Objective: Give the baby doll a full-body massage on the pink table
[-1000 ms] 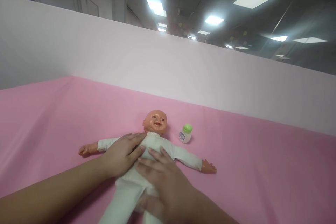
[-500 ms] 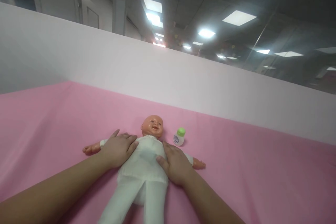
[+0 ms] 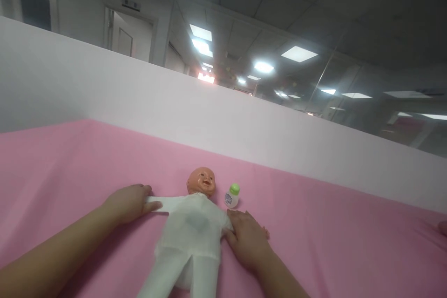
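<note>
A baby doll (image 3: 193,230) with a white cloth body lies on its back on a pink sheet (image 3: 115,163), its bare head at the far end. My left hand (image 3: 131,202) is closed around the doll's outstretched arm on the left, near the wrist; the doll's hand is hidden under mine. On the other side, my right hand (image 3: 247,237) wraps over the doll's other arm, with that arm's small fingers showing past my knuckles. A small clear bottle with a green cap (image 3: 232,195) stands beside the doll's head, just beyond my right hand.
A low white wall (image 3: 167,107) runs along the far edge of the pink surface. Behind it are a partly open door (image 3: 127,39) and lit ceiling panels. Something small and reddish (image 3: 443,227) shows at the right edge.
My left hand has slid outward from the doll's shoulder along its arm to the wrist. My right hand has moved slightly outward onto the other arm. The view has tilted up a little.
</note>
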`<state>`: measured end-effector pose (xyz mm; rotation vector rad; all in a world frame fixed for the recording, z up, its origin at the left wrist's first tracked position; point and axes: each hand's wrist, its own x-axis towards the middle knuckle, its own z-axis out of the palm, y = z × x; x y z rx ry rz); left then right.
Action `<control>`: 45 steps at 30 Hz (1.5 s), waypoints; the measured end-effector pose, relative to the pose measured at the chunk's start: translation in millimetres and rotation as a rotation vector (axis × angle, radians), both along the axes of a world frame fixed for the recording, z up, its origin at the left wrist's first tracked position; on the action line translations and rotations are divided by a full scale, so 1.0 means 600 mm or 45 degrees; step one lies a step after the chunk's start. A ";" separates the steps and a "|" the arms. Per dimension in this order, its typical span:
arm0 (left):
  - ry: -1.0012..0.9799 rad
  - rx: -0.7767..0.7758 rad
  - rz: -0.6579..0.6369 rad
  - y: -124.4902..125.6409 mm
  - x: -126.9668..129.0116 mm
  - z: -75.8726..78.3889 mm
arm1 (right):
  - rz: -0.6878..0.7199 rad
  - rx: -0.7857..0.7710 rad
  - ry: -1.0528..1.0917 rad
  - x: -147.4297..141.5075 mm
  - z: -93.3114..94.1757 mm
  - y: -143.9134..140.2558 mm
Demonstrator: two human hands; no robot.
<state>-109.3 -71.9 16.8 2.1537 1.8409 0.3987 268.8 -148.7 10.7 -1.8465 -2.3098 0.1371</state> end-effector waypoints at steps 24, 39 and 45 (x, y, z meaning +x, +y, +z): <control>-0.361 0.230 0.269 0.041 -0.043 -0.022 | -0.202 -0.088 0.641 0.121 0.019 0.023; -1.238 -0.016 0.261 0.045 -0.028 -0.033 | -0.394 -0.346 2.159 0.156 -0.019 0.058; -1.382 -0.011 0.356 0.055 -0.030 -0.040 | -0.454 -0.486 2.136 0.158 -0.025 0.060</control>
